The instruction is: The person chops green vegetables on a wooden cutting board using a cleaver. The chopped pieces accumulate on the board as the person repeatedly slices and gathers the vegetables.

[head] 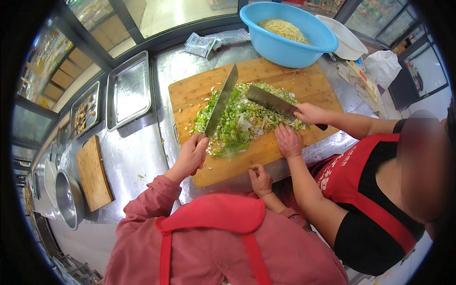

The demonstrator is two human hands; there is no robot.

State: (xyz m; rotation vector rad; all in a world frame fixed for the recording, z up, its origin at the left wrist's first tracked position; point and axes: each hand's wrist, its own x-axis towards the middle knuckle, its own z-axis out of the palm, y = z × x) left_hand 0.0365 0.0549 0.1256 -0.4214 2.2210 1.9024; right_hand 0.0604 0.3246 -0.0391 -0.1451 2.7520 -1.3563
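My left hand (190, 153) grips the handle of a cleaver (221, 103), its broad blade slanting up over the left part of a heap of chopped green onions (235, 121). The heap lies on a large wooden cutting board (213, 177). At the board's near edge rests my right hand (261, 180), fingers curled, with no tool seen in it. A co-worker in a red apron stands at the right; one of their hands holds a second cleaver (270, 101) over the heap, and their other hand lies flat beside the onions.
A blue basin (288, 53) with pale shredded food stands at the board's far edge, a white tub (343, 39) behind it. Metal trays (129, 92), a small wooden board (93, 174) and a steel bowl (67, 199) are on the left. Plastic packets (201, 44) lie near the window frame.
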